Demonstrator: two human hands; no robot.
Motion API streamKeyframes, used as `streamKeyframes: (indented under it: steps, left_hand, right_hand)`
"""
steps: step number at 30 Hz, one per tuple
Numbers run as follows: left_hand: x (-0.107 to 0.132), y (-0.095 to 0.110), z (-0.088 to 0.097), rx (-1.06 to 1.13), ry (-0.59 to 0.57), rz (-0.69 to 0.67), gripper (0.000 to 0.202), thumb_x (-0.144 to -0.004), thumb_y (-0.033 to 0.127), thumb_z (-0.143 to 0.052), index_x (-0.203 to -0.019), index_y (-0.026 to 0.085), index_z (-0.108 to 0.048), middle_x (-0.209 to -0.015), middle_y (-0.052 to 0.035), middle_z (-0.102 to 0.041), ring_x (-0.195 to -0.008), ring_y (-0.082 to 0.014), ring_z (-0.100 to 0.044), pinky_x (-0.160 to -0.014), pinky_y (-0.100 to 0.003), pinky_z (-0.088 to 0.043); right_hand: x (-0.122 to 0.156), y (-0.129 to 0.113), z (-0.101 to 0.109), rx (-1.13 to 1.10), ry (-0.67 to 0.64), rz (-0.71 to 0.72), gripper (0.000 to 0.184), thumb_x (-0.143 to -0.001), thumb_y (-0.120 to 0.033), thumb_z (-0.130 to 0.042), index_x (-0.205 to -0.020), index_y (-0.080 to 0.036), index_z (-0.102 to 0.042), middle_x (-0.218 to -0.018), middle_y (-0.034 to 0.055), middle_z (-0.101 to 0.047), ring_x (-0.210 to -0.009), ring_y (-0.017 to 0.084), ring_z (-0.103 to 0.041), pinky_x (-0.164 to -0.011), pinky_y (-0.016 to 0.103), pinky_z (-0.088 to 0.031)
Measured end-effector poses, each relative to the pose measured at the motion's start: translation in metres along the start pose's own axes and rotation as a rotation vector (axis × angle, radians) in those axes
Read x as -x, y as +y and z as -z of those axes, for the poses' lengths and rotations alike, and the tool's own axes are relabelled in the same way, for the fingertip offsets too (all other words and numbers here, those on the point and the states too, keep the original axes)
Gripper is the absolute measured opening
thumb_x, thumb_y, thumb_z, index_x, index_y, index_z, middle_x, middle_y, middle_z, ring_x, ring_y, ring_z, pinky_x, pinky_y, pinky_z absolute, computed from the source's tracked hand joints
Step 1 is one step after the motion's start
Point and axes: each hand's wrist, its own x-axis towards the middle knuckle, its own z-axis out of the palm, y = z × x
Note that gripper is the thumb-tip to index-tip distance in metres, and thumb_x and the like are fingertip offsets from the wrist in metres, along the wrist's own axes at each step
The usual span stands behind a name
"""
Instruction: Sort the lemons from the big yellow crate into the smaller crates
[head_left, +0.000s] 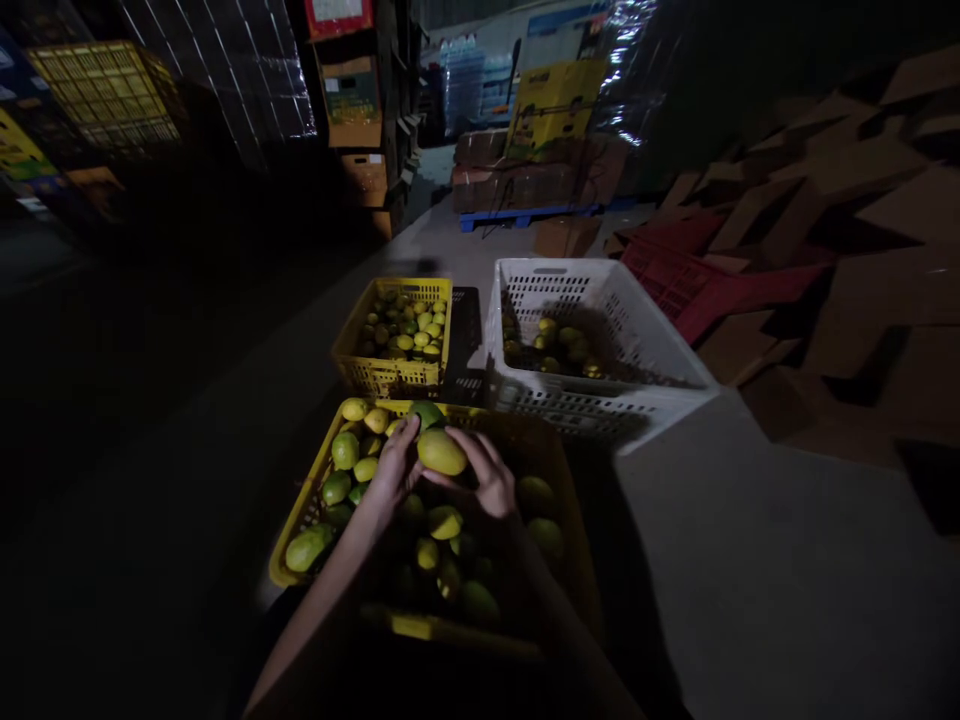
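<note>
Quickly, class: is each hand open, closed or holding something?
Left hand: curled beside a rounded green fruit; whether it grips anything cannot be told.
Right hand: closed, holding an oval yellow fruit.

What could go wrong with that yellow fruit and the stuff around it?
The yellow fruit in the right hand might slip and get bruised on the fruit below in the front crate. The light is dim, so a bad spot could be missed. The jumbled cardboard at the picture's right might slide if someone bumps it.
</note>
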Motion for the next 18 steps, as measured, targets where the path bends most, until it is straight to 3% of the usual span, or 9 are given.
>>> streamKeyframes:
  steps: [5,8,11,13,15,18]
  left_hand:
    - [0.008,0.018,-0.002,-0.174,-0.025,-0.277,0.046,-0.062,0.024,-0.089,-0.103,0.025,-0.068,-0.111,-0.0015,-0.070,-0.107,-0.0186,-0.065,-0.093,-0.025,-0.050]
    - [0.011,0.022,-0.003,-0.216,-0.092,-0.283,0.052,-0.055,0.017,-0.091,-0.102,0.025,-0.070,-0.106,-0.0015,-0.071,-0.106,-0.0184,-0.064,-0.095,-0.026,-0.048]
    - [0.014,0.020,-0.005,-0.209,-0.117,-0.269,0.050,-0.056,0.021,-0.092,-0.101,0.023,-0.071,-0.104,-0.0021,-0.071,-0.105,-0.0195,-0.064,-0.096,-0.026,-0.048]
    - [0.017,0.016,-0.007,-0.184,-0.110,-0.233,0.048,-0.061,0.033,-0.090,-0.104,0.023,-0.070,-0.104,-0.0023,-0.071,-0.103,-0.0197,-0.064,-0.093,-0.026,-0.049]
    - [0.019,0.013,-0.009,-0.112,-0.078,-0.115,0.049,-0.067,0.049,-0.084,-0.105,0.023,-0.069,-0.103,-0.0033,-0.071,-0.097,-0.0201,-0.065,-0.088,-0.028,-0.053]
    - [0.020,0.007,-0.014,0.063,-0.065,0.097,0.050,-0.076,0.066,-0.067,-0.099,0.022,-0.068,-0.087,-0.0052,-0.070,-0.080,-0.0199,-0.066,-0.075,-0.032,-0.058]
  right_hand:
    - [-0.015,-0.015,0.016,-0.243,0.206,-0.285,0.052,-0.071,-0.044,-0.080,-0.117,-0.025,-0.063,-0.117,0.0092,-0.068,-0.107,0.027,-0.065,-0.100,0.044,-0.052]
    - [-0.023,-0.024,0.023,-0.409,0.177,-0.359,0.053,-0.067,-0.044,-0.081,-0.112,-0.026,-0.060,-0.113,0.0076,-0.070,-0.104,0.027,-0.067,-0.095,0.042,-0.055]
    - [-0.024,-0.029,0.023,-0.509,0.141,-0.439,0.055,-0.061,-0.047,-0.083,-0.108,-0.028,-0.059,-0.113,0.0064,-0.071,-0.103,0.028,-0.067,-0.087,0.042,-0.058]
    - [-0.023,-0.027,0.022,-0.582,0.104,-0.516,0.056,-0.062,-0.052,-0.082,-0.108,-0.029,-0.060,-0.112,0.0067,-0.072,-0.092,0.029,-0.070,-0.073,0.041,-0.059]
    - [-0.020,-0.024,0.019,-0.700,0.052,-0.612,0.055,-0.067,-0.059,-0.076,-0.111,-0.029,-0.062,-0.106,0.0069,-0.073,-0.074,0.026,-0.070,-0.058,0.039,-0.056]
    - [-0.017,-0.018,0.014,-0.850,0.021,-0.710,0.051,-0.076,-0.070,-0.059,-0.103,-0.026,-0.067,-0.092,0.0096,-0.075,-0.068,0.027,-0.070,-0.053,0.040,-0.056]
